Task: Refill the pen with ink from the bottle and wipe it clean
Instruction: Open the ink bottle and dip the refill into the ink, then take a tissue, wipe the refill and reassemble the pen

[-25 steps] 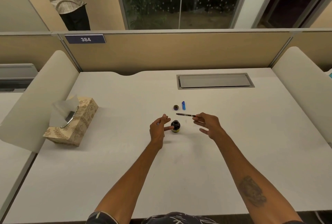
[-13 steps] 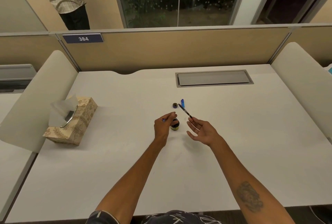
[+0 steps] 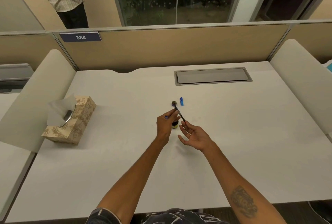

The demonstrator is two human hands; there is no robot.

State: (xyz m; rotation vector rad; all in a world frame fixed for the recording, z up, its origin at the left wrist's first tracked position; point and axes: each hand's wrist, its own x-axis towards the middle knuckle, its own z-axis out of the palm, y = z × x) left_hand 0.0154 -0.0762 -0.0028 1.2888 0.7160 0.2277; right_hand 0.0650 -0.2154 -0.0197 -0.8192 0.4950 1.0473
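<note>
So: one pen, one bottle, two hands

Head cam: one pen (image 3: 180, 115) sits tilted just above the one ink bottle (image 3: 175, 125), mid-desk (image 3: 233, 134). The left hand (image 3: 166, 125) pinches its upper part. The right hand (image 3: 195, 136) has loosely spread fingers, tips touching the low end. Also one bottle cap (image 3: 173, 103), one blue cap (image 3: 181, 101) and one tissue box (image 3: 71, 121).

left hand (image 3: 166, 124) pinches pen (image 3: 180, 115) | right hand (image 3: 195, 137) (palm up) touches its end
</note>
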